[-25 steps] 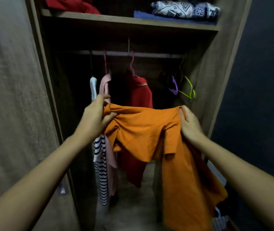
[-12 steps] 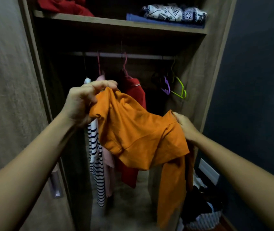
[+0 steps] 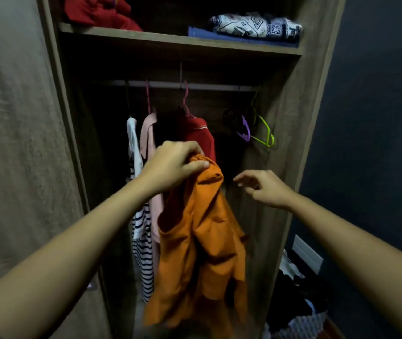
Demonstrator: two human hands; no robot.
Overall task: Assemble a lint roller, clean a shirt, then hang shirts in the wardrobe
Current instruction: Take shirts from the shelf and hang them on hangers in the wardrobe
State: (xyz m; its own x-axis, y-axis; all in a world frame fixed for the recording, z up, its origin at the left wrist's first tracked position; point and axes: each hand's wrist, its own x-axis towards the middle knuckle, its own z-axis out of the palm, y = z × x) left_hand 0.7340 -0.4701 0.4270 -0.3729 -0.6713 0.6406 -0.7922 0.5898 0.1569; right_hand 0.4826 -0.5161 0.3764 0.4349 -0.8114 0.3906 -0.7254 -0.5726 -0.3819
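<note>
An orange shirt (image 3: 195, 245) hangs bunched from my left hand (image 3: 174, 165), which grips its top in front of the open wardrobe. My right hand (image 3: 265, 188) hovers just right of the shirt, fingers apart, holding nothing. On the wardrobe rail (image 3: 209, 85) hang a striped shirt (image 3: 141, 241), a pink shirt (image 3: 147, 135) and a red shirt (image 3: 198, 137). Empty purple hanger (image 3: 244, 129) and green hanger (image 3: 265, 133) hang at the rail's right end.
The wardrobe shelf (image 3: 180, 41) above carries folded red cloth (image 3: 102, 12) and a patterned bundle (image 3: 254, 26). The open wardrobe door (image 3: 18, 143) stands at left. A dark wall (image 3: 378, 118) is at right, with a basket of clothes (image 3: 300, 314) on the floor.
My right hand let go of the orange shirt and lifted free beside it. My left hand moved right and toward the rail, so the shirt now dangles from it alone.
</note>
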